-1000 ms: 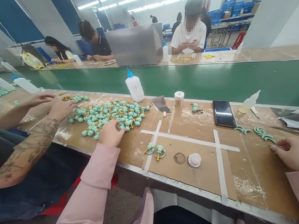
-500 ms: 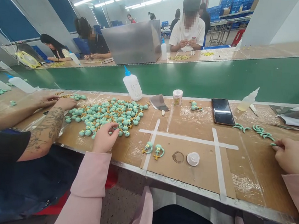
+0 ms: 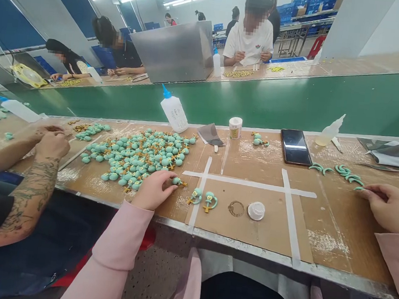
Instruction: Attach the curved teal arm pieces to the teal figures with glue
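Observation:
My left hand (image 3: 155, 188) pinches a small mint-green figurine head (image 3: 176, 181) with an orange part, just right of a big pile of similar figurine heads (image 3: 145, 155). At the far right, my right hand (image 3: 388, 200) has its fingers closed on the end of a mint-green curved piece (image 3: 358, 188). More curved pieces (image 3: 343, 170) lie just beyond that hand. Two figurines with curved arms (image 3: 210, 202) rest on the cardboard by the left tape strip. To their right sit a white round cap (image 3: 256, 211) and a brown ring mark (image 3: 236, 208).
A glue bottle with blue tip (image 3: 174, 113), a tape roll (image 3: 235, 127), a phone (image 3: 295, 147) and a small clear bottle (image 3: 329, 132) stand or lie along the back. Cloth (image 3: 394, 156) lies at right. A co-worker's tattooed arm (image 3: 34, 194) works at left.
My left hand has moved right, away from the pile, and now shows a figurine head in its fingers. My right hand stays at the curved pieces. The co-worker's hands have moved left.

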Demonstrator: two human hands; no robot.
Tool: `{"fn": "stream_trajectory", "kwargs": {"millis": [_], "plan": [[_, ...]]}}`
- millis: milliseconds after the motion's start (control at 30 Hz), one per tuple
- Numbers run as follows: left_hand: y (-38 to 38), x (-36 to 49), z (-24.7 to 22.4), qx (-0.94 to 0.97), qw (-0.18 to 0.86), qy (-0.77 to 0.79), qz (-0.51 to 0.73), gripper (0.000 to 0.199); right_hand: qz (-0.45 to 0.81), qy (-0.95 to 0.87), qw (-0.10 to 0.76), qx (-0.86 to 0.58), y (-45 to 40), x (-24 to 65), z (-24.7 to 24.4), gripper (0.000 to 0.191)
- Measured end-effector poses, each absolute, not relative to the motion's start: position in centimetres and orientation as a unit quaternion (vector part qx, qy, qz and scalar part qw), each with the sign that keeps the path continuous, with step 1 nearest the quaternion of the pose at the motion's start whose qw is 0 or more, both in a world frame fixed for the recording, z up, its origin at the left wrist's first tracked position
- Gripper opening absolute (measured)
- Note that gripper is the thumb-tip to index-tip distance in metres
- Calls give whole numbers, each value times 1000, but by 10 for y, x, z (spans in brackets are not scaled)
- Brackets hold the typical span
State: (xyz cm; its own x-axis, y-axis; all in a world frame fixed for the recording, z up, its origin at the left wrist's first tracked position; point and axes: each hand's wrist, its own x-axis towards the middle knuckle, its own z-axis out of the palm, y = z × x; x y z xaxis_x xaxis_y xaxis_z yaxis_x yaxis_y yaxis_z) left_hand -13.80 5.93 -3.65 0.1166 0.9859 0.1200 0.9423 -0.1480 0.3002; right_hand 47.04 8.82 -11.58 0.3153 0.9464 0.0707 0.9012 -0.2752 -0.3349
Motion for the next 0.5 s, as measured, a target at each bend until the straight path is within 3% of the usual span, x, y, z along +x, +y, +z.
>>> {"fn": "stream_trajectory", "kwargs": {"millis": [133, 333, 500], "plan": [[58, -126, -40, 689, 84, 706, 144, 45, 88, -597, 221, -766, 87, 469, -113, 5], [71, -122, -27, 579, 74, 802, 125, 40, 129, -541, 304, -774, 86, 439, -92, 11], [94, -85, -24, 574, 188, 772, 198, 30, 91, -572, 322, -749, 81, 410, -73, 9]]}}
